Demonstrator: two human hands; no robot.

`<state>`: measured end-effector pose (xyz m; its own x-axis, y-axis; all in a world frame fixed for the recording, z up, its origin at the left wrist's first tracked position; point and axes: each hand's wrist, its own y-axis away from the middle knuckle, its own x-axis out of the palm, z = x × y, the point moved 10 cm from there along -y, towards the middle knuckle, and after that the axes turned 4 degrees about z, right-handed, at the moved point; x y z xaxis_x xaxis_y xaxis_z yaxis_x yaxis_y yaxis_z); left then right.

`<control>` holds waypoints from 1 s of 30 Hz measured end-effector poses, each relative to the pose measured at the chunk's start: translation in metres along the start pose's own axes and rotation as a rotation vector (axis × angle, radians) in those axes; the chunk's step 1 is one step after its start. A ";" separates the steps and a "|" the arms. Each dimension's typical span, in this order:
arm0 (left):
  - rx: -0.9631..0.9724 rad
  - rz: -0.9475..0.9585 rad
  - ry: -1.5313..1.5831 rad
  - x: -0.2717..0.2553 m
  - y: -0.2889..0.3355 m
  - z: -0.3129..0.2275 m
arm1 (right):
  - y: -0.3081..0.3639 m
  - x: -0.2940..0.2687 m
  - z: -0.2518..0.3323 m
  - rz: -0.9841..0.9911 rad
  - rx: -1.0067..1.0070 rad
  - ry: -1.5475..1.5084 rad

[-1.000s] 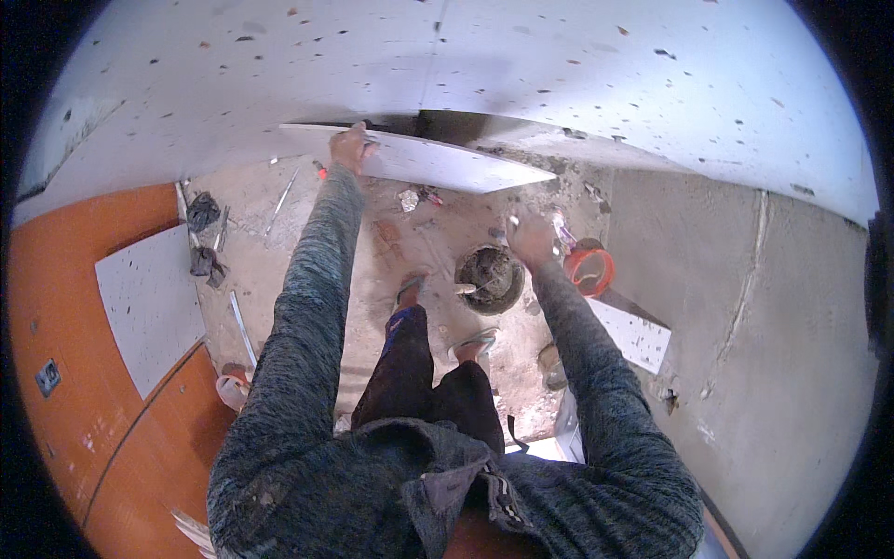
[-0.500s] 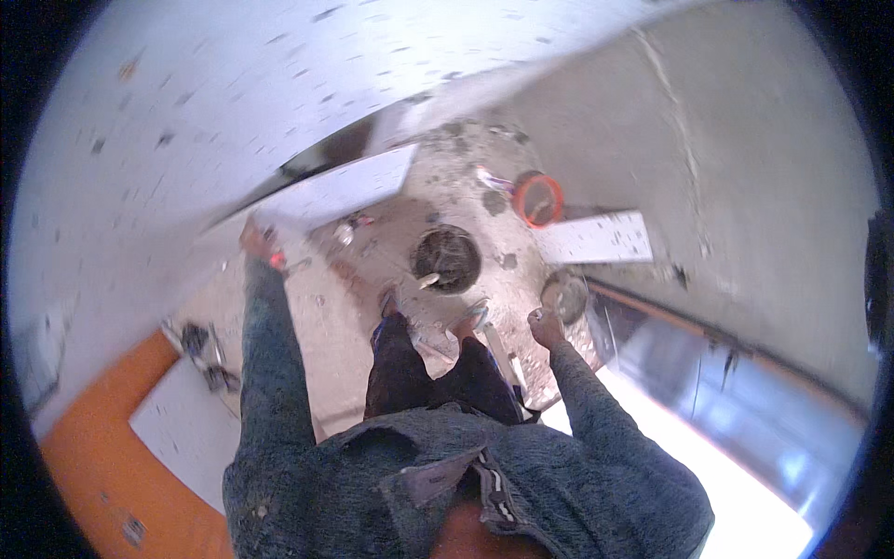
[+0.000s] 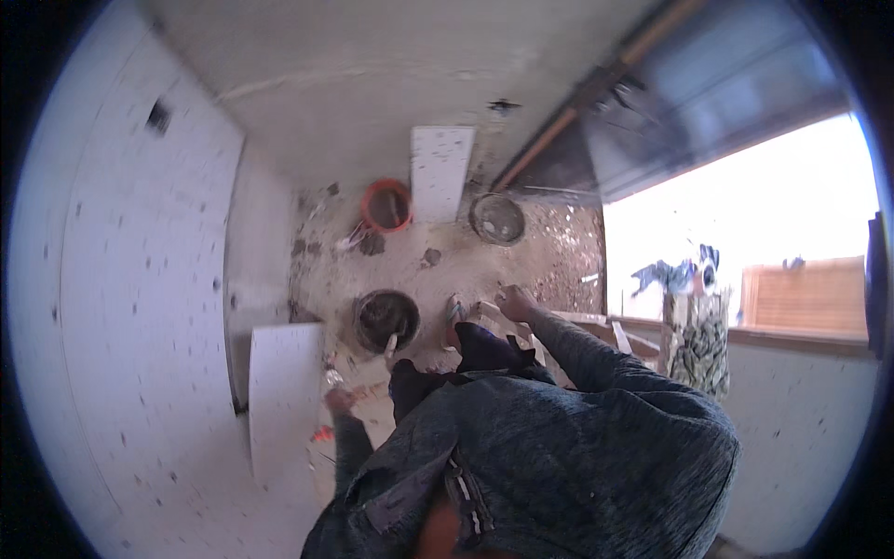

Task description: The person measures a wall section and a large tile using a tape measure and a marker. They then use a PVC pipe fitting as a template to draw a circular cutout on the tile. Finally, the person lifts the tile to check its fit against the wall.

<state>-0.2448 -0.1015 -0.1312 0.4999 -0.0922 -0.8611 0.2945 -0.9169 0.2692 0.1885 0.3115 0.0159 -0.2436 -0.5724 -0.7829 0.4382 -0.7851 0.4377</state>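
Speckled tiles are up; a loose tile stands unfixed along the floor's left edge. Left hand beside it, grip unclear; right hand seems half-open, empty.

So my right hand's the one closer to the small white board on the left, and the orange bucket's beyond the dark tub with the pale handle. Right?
Not quite: the head view shows your left hand closer to the white board, not your right hand. The orange bucket is indeed beyond the dark tub with the pale handle.
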 end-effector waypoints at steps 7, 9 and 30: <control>-0.291 0.354 0.748 0.034 -0.168 -0.257 | 0.013 -0.099 -0.088 -0.091 0.294 -0.284; -0.216 0.354 0.640 0.044 -0.208 -0.284 | 0.004 -0.118 -0.117 -0.263 0.320 -0.306; 0.317 0.941 0.017 0.077 -0.431 -0.596 | -0.043 -0.303 -0.360 -1.124 0.509 -1.347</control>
<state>0.1527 0.5178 -0.0563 0.4311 -0.8322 -0.3487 -0.4582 -0.5348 0.7099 0.5547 0.6044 0.0753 -0.7670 0.6409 -0.0307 -0.6198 -0.7278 0.2936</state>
